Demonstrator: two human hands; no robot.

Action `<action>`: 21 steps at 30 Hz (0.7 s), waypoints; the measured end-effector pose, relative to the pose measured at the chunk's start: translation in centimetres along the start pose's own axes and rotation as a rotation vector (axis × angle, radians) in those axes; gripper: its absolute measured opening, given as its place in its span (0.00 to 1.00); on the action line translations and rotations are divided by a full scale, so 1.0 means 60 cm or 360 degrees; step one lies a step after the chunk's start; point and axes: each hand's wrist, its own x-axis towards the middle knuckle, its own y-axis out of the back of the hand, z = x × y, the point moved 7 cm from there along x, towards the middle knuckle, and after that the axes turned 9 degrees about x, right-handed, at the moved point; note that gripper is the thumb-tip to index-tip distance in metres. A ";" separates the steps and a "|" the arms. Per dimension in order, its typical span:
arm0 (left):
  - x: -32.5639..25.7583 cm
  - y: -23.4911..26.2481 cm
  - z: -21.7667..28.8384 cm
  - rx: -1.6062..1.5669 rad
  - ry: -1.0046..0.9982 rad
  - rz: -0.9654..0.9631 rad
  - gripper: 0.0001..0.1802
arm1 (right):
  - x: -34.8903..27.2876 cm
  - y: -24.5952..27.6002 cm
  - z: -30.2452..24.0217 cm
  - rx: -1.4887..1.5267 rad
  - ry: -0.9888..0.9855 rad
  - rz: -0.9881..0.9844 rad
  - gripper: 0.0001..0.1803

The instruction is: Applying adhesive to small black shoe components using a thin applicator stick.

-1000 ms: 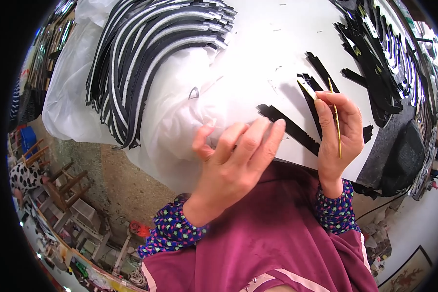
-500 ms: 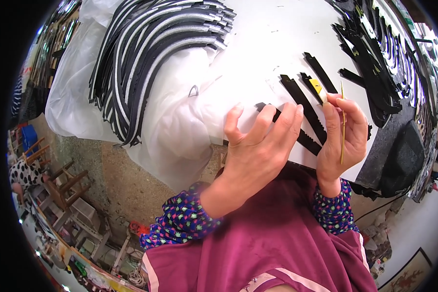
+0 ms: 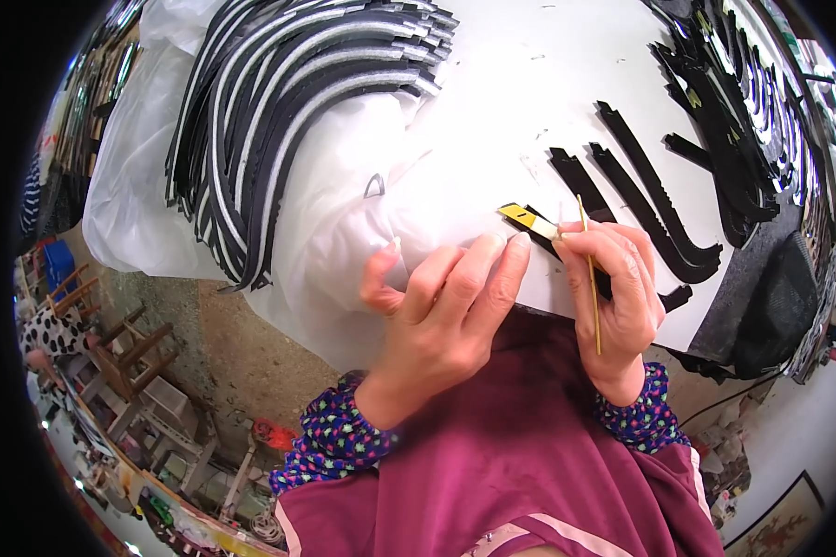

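A narrow black strip [image 3: 567, 243] with a yellow-smeared end lies on the white table [image 3: 520, 102], just beyond the fingertips of both hands. The yellow end points left, toward the left hand's extended index and middle fingers, which reach up to it and seem to press its edge, though the contact itself is hard to make out. The left hand [image 3: 446, 316] is loosely spread: its fingers lie long and close together, the thumb splayed off to the left over the white plastic sheet [image 3: 325, 213].

The right hand [image 3: 618, 302] is curled closed, its fingers pinching a thin wooden stick [image 3: 590, 278] that runs upright through the grip, and it rests on the strip's right part, covering it. More curved black strips [image 3: 650, 200] lie side by side just beyond the right hand. A fanned stack of black and white curved pieces [image 3: 279, 102] sits well apart at the upper left.
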 end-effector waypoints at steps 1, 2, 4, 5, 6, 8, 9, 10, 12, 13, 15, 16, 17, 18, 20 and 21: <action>-0.002 -0.001 0.000 0.0002 -0.0001 -0.0004 0.20 | 0.000 -0.002 0.000 -0.0007 0.0010 -0.0008 0.15; -0.003 -0.003 -0.002 -0.0007 0.0014 -0.0027 0.20 | 0.000 -0.003 0.000 -0.0006 0.0007 -0.0007 0.15; -0.003 -0.006 -0.005 -0.0014 0.0028 -0.0053 0.20 | 0.001 -0.005 -0.002 -0.0040 0.0031 -0.0029 0.16; -0.002 -0.005 -0.005 -0.0009 0.0022 -0.0046 0.19 | 0.001 -0.005 -0.002 -0.0041 0.0028 -0.0027 0.16; -0.001 -0.005 -0.005 -0.0004 0.0017 -0.0040 0.19 | 0.000 -0.005 -0.002 -0.0049 0.0034 -0.0020 0.16; -0.002 -0.003 -0.006 0.0007 0.0003 -0.0055 0.19 | -0.001 -0.004 -0.001 -0.0057 0.0038 -0.0013 0.16; -0.002 -0.004 -0.006 0.0020 -0.0008 -0.0068 0.18 | -0.002 -0.004 -0.002 -0.0053 0.0053 -0.0023 0.16; -0.001 -0.004 -0.006 0.0019 -0.0010 -0.0070 0.18 | -0.002 -0.005 -0.002 -0.0050 0.0067 -0.0034 0.16; -0.001 -0.004 -0.007 0.0029 -0.0013 -0.0055 0.18 | -0.004 -0.005 -0.002 -0.0051 0.0061 -0.0029 0.16; -0.001 -0.004 -0.007 0.0028 -0.0015 -0.0056 0.18 | -0.004 -0.005 -0.002 -0.0051 0.0057 -0.0025 0.16; -0.002 -0.005 -0.006 0.0053 -0.0029 -0.0080 0.17 | -0.005 -0.005 -0.001 -0.0050 0.0059 -0.0029 0.16; -0.001 -0.005 -0.006 0.0052 -0.0031 -0.0081 0.17 | -0.005 -0.005 -0.002 -0.0049 0.0064 -0.0034 0.17; 0.000 -0.004 -0.006 0.0065 -0.0049 -0.0089 0.17 | -0.006 -0.005 -0.002 -0.0048 0.0062 -0.0034 0.17; 0.000 -0.003 -0.005 0.0078 -0.0066 -0.0097 0.17 | -0.006 -0.005 -0.003 -0.0066 0.0079 -0.0050 0.17; -0.002 -0.005 -0.004 0.0081 -0.0064 -0.0101 0.16 | -0.005 -0.004 -0.005 -0.0085 0.0094 -0.0064 0.17; -0.002 -0.005 -0.004 0.0083 -0.0061 -0.0102 0.16 | -0.005 -0.004 -0.007 -0.0103 0.0110 -0.0076 0.18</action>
